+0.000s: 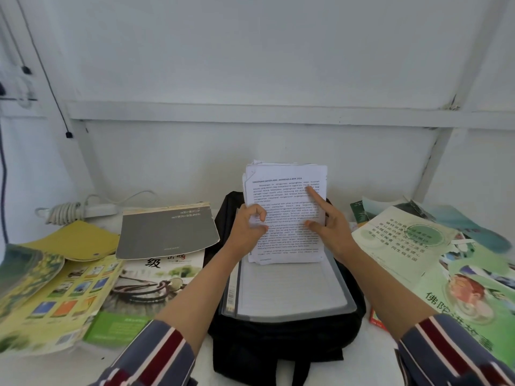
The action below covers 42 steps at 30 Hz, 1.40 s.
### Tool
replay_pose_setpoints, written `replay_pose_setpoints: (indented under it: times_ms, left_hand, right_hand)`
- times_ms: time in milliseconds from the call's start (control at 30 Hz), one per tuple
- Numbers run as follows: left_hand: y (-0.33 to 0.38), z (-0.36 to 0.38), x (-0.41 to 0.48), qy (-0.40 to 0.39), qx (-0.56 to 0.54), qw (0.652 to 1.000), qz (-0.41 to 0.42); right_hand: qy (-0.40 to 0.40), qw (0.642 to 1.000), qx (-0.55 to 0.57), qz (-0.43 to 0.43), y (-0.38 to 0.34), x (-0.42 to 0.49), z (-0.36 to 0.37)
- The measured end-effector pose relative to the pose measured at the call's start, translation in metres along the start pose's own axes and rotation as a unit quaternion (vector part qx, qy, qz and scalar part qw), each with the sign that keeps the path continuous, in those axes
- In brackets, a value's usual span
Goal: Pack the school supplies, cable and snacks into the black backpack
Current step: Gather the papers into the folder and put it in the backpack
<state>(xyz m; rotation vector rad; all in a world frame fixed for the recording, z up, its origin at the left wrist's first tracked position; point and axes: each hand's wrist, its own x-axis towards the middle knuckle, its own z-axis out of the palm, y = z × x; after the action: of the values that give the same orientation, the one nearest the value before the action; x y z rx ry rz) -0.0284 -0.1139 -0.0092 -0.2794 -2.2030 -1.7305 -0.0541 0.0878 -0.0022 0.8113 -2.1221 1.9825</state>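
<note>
The black backpack [281,346] lies flat on the white table in the middle. A clear plastic folder [289,291] with lined paper rests on top of it. On the folder's far end I hold a stack of printed white sheets [287,185] tilted up. My left hand [248,227] pinches the stack's left edge with curled fingers. My right hand [328,224] grips the right edge, thumb on the page and index finger stretched up across the text.
Left of the backpack lie a grey book [167,232], a yellow folder [80,240] and illustrated books [55,296]. A white power strip with coiled cable [75,211] sits by the wall. Green booklets [434,252] spread at the right, with a small red packet [376,319] beside the bag.
</note>
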Motion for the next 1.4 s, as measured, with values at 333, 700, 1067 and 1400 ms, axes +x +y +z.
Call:
replay_pose_setpoints:
  times_ms: [333,700,1067,1400]
  left_hand:
    - [0.015,-0.004,0.003,-0.033,-0.029,0.996,-0.074]
    - [0.058,0.019,0.016,-0.137,-0.185,0.96,-0.159]
    - [0.019,0.127,-0.021,-0.201,0.228,0.927,-0.22]
    - [0.044,0.13,-0.025,-0.221,0.275,0.907,-0.231]
  right_hand:
    - [0.023,0.995,0.065,0.065,-0.008,0.001,-0.002]
    - [0.041,0.961,0.194,0.195,-0.038,-0.006,-0.039]
    - [0.193,0.962,0.06,0.186,-0.058,-0.017,-0.148]
    - [0.182,0.951,0.114,0.222,-0.049,-0.027,-0.158]
